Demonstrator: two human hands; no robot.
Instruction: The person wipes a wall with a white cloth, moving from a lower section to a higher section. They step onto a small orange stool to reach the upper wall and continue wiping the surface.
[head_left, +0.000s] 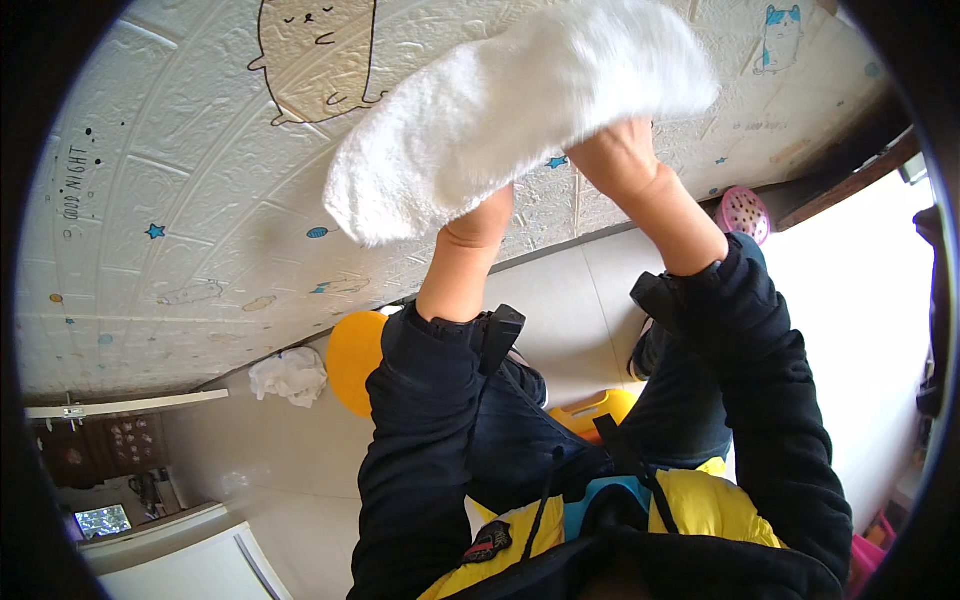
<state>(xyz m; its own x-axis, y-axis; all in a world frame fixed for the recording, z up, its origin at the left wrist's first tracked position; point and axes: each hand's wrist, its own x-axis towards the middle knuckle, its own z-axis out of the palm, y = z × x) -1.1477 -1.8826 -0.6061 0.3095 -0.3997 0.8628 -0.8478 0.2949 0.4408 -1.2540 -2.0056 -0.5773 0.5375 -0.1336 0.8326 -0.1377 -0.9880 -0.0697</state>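
Observation:
A fluffy white towel (517, 112) is held out in front of me at arm's length, before a padded wall. My left hand (487, 210) goes in under its lower edge. Further right, my right hand (619, 154) holds it from below, with the back of the hand and wrist showing. The cloth hides the fingers of both hands. Its right part is blurred by motion, and the left end hangs down in a rounded fold. Whether the towel touches the wall cannot be made out.
Cartoon cats and stars decorate the wall panel (217, 210). Below it, a crumpled white cloth (289, 375) lies on the tiled floor (300, 457) beside a round orange-yellow stool top (352, 364). A yellow plastic seat (596, 411) is between my legs. A pink perforated container (742, 212) stands right.

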